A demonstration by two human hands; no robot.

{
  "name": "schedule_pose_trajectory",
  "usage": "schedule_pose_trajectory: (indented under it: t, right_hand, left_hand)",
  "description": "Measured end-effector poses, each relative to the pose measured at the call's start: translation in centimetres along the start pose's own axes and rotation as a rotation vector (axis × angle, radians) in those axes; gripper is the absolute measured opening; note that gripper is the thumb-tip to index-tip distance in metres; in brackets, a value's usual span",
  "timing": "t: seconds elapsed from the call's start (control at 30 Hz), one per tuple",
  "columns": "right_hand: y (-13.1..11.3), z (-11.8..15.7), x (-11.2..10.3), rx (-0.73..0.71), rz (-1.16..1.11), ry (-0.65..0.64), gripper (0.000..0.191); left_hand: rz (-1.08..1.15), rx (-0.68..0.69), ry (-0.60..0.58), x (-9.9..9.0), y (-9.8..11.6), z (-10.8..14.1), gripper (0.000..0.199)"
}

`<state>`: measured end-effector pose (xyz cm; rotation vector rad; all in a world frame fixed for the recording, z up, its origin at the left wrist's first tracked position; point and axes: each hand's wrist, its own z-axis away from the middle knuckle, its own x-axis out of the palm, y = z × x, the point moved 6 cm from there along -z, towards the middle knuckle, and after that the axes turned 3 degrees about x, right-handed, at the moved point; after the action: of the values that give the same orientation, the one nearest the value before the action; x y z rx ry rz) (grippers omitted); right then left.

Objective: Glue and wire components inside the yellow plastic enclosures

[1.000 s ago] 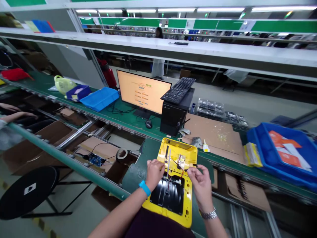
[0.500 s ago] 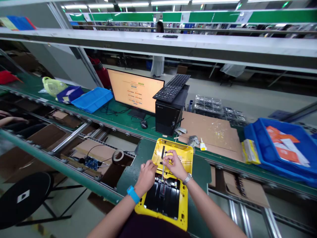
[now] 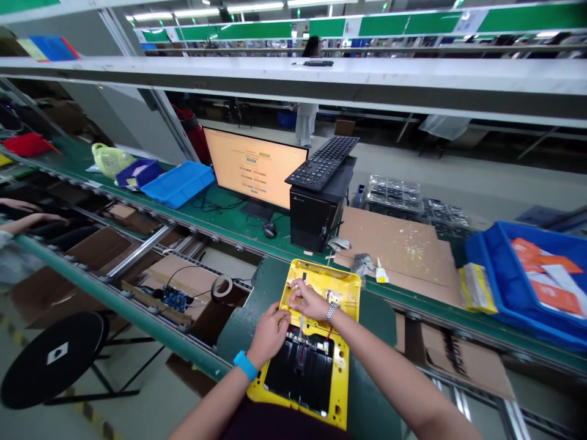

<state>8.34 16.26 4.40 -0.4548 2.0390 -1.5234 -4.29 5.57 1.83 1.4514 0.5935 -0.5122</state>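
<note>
A yellow plastic housing (image 3: 342,379) lies on the green work mat (image 3: 376,342) right in front of me, with a black panel (image 3: 298,373) set in its lower part. My left hand (image 3: 274,335), with a blue wristband (image 3: 245,365), is at the housing's left edge. My right hand (image 3: 309,302), with a silver watch (image 3: 331,313), is over its upper left part, close to my left hand. Between them runs a thin metal strip (image 3: 301,327), with red wires (image 3: 328,333) nearby. My fingers hide what either hand pinches.
A monitor (image 3: 255,168), a keyboard on a black computer case (image 3: 315,220), and a cardboard sheet (image 3: 394,250) stand beyond the mat. A tape roll (image 3: 222,288) and a blue circuit board (image 3: 174,299) lie left; a blue tray (image 3: 527,275) sits right. A co-worker's forearm (image 3: 27,221) shows far left.
My right hand has moved left across the housing, now nearer my left hand. The housing sits slightly lower in view, and my hands cover more of the metal strip.
</note>
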Motion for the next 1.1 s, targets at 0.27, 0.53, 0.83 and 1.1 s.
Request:
schedule_pose_trajectory:
  t: [0.27,0.53,0.83,1.1]
  right_hand:
    - [2.5,0.2,1.8,-0.019,0.071,-0.241,0.041]
    - [5.8,-0.4,3.1,0.071,0.100,-0.355,0.063]
    - [5.7,-0.8,2.6,0.139,0.280,-0.258,0.060]
    - [4.3,-1.4,0.2,0.199,0.342,-0.028,0.059]
  left_hand:
    - [-0.019,-0.004,0.002,0.4,-0.8,0.2,0.032]
    - [-0.034,-0.017,-0.001,0.6,-1.1,0.2,0.032]
    - [-0.048,-0.015,-0.026,0.4,-0.8,0.3,0.031]
    - [-0.092,-0.016,-0.056,0.4,-0.7,0.2,0.032]
